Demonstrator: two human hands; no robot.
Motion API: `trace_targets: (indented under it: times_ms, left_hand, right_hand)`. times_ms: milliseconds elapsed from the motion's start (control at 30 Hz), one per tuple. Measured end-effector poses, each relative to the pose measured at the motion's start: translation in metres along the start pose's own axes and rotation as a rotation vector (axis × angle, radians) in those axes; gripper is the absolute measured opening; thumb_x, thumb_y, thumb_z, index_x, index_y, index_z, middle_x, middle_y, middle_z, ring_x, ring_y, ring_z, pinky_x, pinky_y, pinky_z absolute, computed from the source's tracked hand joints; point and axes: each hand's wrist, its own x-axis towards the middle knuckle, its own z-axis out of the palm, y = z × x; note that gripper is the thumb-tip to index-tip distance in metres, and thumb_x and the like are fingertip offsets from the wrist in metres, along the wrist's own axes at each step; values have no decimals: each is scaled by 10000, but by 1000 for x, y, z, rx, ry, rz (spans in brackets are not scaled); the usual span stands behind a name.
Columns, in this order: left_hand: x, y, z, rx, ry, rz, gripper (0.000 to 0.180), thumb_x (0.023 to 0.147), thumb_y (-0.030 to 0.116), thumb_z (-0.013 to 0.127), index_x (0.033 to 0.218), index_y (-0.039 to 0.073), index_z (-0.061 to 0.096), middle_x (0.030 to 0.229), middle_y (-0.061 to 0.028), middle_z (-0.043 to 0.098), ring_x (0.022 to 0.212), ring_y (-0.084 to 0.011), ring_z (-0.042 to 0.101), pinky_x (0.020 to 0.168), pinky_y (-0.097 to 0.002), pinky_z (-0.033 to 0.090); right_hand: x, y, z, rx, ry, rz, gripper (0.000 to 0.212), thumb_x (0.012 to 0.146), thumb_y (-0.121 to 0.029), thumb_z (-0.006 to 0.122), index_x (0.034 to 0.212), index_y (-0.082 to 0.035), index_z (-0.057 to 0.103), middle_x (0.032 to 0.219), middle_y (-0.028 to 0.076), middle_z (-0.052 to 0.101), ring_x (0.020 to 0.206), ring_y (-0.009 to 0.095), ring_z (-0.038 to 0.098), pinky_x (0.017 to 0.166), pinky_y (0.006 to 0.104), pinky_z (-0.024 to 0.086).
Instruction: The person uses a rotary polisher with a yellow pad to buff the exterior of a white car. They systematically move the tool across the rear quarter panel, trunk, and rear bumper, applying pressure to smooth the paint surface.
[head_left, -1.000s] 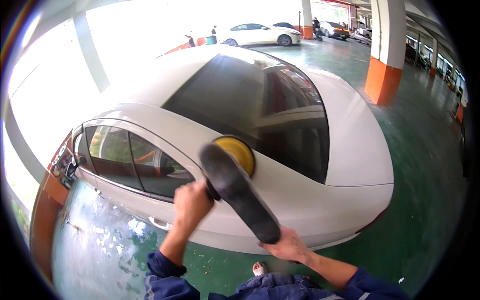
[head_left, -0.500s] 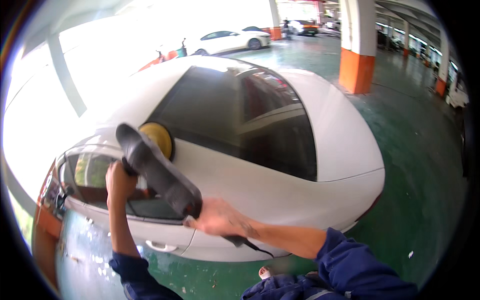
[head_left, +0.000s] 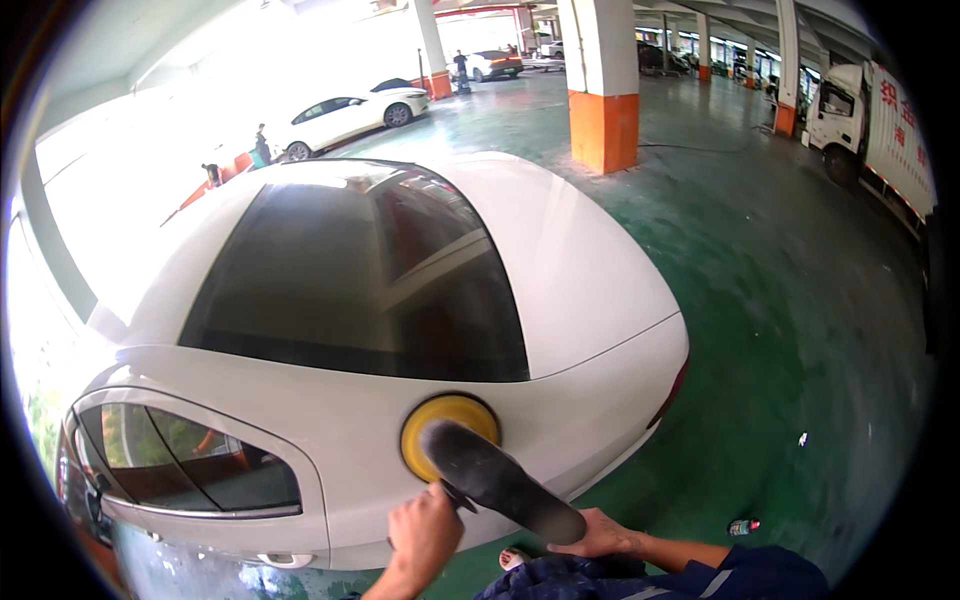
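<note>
A dark car polisher is held in both my hands, its round yellow pad against the rear side panel of a white car. My left hand is closed around the side handle near the pad. At the back end of the body, my right hand grips the machine, its fingers partly hidden behind it. Just beyond the pad lies the car's dark rear window. The side windows are to the left of my left hand.
An orange-and-white pillar stands beyond the car. A white truck is parked at the far right, another white car at the far left. Two people are near that car. A small bottle lies on the green floor at right.
The polisher has moved right and nearer to me, from beside the rear window's left corner to the rear side panel. Both hands went with it; my view has shifted right.
</note>
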Motion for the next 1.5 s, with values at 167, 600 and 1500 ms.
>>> trace_targets:
  times_ms: [167, 600, 1500]
  left_hand:
    - [-24, 27, 58, -145, -78, 63, 112, 801, 152, 639, 823, 66, 571, 688, -150, 685, 584, -380, 685, 525, -506, 531]
    - [-16, 75, 64, -162, -262, 179, 158, 783, 182, 642, 875, 66, 586, 654, -156, 683, 583, -390, 688, 532, -514, 537]
    - [-46, 93, 9, -668, -653, 38, 446, 771, 293, 773, 1117, 28, 678, 857, -255, 673, 729, -320, 683, 704, -456, 527]
  right_hand:
    - [-19, 59, 20, -2, 239, 60, 644, 751, -414, 855, 1207, -5, 659, 1105, 205, 733, 1066, 322, 712, 923, 388, 557]
    - [-67, 131, 51, -264, 638, 31, 426, 640, -315, 895, 912, -33, 728, 904, 189, 716, 854, 365, 712, 758, 437, 557]
    - [-151, 65, -9, 258, 384, 216, 732, 747, -361, 898, 1313, -1, 604, 1189, 178, 692, 1127, 274, 659, 1007, 368, 501]
